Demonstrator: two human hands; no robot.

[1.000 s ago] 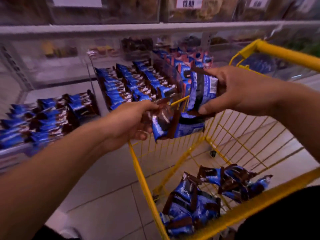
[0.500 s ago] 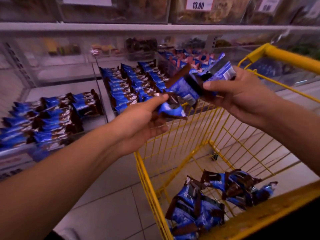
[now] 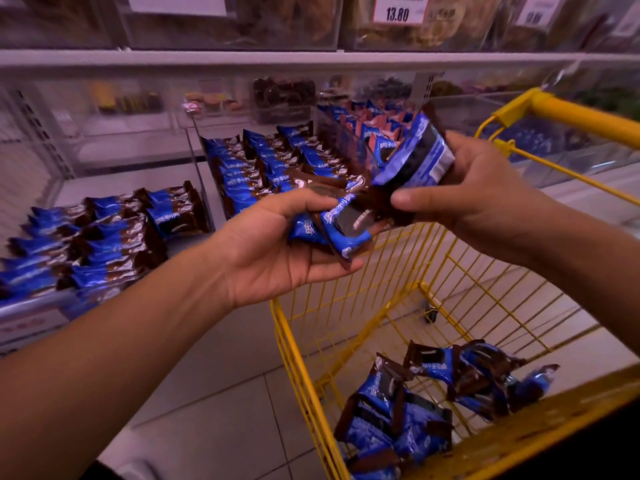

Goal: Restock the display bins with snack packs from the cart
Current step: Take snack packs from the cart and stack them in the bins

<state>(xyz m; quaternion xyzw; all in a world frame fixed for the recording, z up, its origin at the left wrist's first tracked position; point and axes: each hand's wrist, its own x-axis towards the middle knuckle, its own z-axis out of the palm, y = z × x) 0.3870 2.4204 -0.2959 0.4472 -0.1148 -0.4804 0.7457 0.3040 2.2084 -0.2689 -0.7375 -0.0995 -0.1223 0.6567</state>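
Above the cart (image 3: 346, 358), the left hand (image 3: 273, 247) and the right hand (image 3: 478, 199) each clamp snack packs (image 3: 414, 161); the middle bin (image 3: 277, 161) (half full) lies ahead-left, nearer the left hand.

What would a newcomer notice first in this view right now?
Two bare hands meet mid-frame, the left hand and right hand each gripping blue snack packs above the yellow cart. More packs lie in the cart's bottom; neat rows fill the display bins at left.

A white price tag (image 3: 398, 9) reading 13.80 hangs on the upper shelf (image 3: 242, 58), in front of what look like bagged brown snacks (image 3: 408, 31). Pale floor tiles (image 3: 221, 393) lie below.
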